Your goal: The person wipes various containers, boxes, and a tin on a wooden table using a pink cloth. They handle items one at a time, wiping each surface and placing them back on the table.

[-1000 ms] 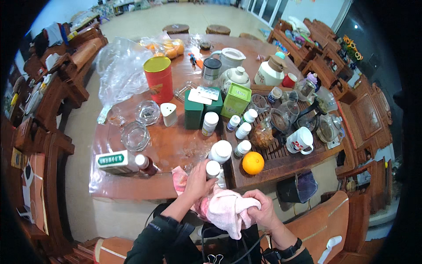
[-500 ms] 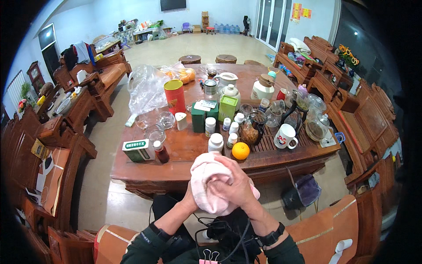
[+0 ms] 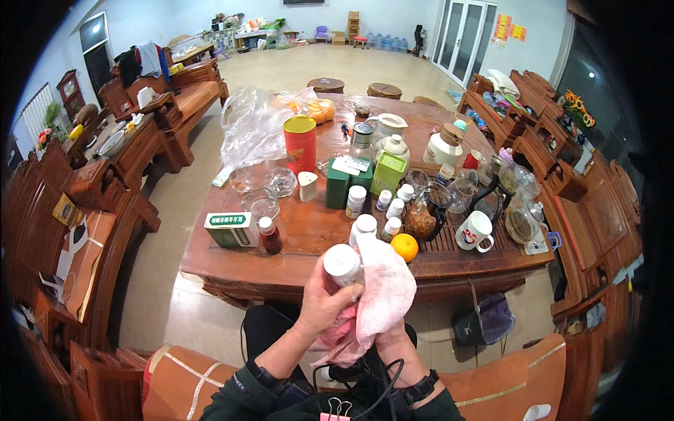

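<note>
My left hand (image 3: pixel 321 309) is wrapped round a white bottle (image 3: pixel 342 265) with a ribbed white cap, held in front of the table's near edge. A pink cloth (image 3: pixel 387 291) hangs over my right hand (image 3: pixel 394 338) and bunches against the bottle's side. Most of the right fingers are hidden in the cloth. Just beyond stand another white bottle (image 3: pixel 363 229) and several smaller white bottles, with an orange (image 3: pixel 404 248) to their right. On the left sit a green-and-white box (image 3: pixel 232 230) and a small dark red bottle (image 3: pixel 269 237).
The wooden table (image 3: pixel 309 245) also bears a white mug (image 3: pixel 474 231), a glass jug (image 3: pixel 425 214), a green tin (image 3: pixel 388 172), a red canister (image 3: pixel 300 146) and a clear plastic bag (image 3: pixel 253 130). A dark bin (image 3: pixel 484 323) stands below at the right.
The cloth has unfolded and shifted right, and the white bottle now shows in my left hand. My right hand has moved down behind the cloth. The view has tilted slightly.
</note>
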A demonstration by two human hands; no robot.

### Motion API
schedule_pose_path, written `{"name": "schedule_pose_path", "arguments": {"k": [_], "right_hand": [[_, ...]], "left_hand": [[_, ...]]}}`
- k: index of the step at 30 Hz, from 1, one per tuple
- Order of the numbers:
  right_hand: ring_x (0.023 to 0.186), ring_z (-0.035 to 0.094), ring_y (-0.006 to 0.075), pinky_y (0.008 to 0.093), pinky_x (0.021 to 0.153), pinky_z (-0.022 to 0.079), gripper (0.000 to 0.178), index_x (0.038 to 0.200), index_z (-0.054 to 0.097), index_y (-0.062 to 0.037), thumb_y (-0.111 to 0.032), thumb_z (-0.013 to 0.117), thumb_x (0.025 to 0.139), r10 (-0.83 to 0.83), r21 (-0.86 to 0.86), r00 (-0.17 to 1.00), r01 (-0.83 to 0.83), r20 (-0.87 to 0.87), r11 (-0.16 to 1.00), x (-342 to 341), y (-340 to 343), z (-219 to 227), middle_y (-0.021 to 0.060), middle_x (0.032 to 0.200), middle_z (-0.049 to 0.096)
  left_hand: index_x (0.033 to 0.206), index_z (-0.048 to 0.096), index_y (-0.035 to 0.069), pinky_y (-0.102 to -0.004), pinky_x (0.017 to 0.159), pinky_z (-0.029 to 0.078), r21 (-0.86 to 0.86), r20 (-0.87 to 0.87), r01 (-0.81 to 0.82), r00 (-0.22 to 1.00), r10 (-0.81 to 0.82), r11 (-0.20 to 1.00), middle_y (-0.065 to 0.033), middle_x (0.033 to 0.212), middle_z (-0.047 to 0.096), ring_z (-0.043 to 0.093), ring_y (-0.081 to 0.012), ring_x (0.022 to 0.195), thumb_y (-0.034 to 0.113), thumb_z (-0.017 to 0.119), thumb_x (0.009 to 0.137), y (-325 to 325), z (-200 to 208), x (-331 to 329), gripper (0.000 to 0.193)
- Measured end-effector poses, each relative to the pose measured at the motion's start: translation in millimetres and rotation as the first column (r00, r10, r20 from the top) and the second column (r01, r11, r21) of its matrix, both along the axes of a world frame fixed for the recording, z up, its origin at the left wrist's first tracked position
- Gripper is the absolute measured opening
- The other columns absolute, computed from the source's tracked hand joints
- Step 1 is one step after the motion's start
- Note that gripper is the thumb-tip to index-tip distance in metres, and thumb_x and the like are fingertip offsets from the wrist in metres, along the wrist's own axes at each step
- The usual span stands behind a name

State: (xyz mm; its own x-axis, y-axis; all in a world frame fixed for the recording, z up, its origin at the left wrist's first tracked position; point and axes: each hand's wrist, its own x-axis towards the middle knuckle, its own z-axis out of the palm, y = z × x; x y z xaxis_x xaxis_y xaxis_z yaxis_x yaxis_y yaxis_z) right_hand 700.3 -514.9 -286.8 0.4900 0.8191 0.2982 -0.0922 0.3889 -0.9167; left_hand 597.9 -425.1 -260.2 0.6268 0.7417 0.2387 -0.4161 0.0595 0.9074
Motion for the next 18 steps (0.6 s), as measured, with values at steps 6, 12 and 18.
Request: {"name": "schedule_pose_path", "arguments": {"k": [6, 12, 18], "right_hand": [[0.115, 0.054, 0.0212, 0.0323, 0.097, 0.046, 0.057, 0.134, 0.042, -0.0035, -0.025, 0.065, 0.087, 0.136, 0.124, 0.771, -0.075, -0.623, 0.989, -9, 13, -14, 0.0098, 0.129, 0.052], [0.105, 0.059, 0.0181, 0.0311, 0.089, 0.050, 0.050, 0.134, 0.042, -0.0026, -0.020, 0.059, 0.091, 0.022, -0.175, 0.794, -0.161, -0.607, 0.971, -12, 14, -11, 0.0093, 0.121, 0.057], [0.112, 0.056, 0.0251, 0.0348, 0.091, 0.048, 0.061, 0.140, 0.035, -0.0045, -0.021, 0.061, 0.087, -0.085, -0.236, 0.963, 0.147, 0.255, 0.960, 26, 12, 16, 0.0160, 0.127, 0.051]], "left_hand": [[0.129, 0.043, 0.000, -0.0366, 0.094, 0.046, 0.410, -0.224, -0.098, 0.953, 0.204, 0.907, -0.0155, 0.120, 0.054, 0.056, -0.0277, 0.111, 0.017, 0.077, 0.073, 11, -3, -15, 0.068], [0.132, 0.043, 0.000, -0.0337, 0.092, 0.047, 0.183, -0.255, -0.078, 0.959, 0.124, 0.980, -0.0138, 0.119, 0.056, 0.057, -0.0229, 0.109, 0.017, 0.077, 0.076, 23, 0, -33, 0.067], [0.133, 0.045, 0.002, -0.0327, 0.096, 0.042, 0.097, -0.305, 0.065, 0.952, -0.033, 0.993, -0.0098, 0.122, 0.054, 0.051, -0.0171, 0.114, 0.025, 0.077, 0.076, 34, -1, -46, 0.069]]}}
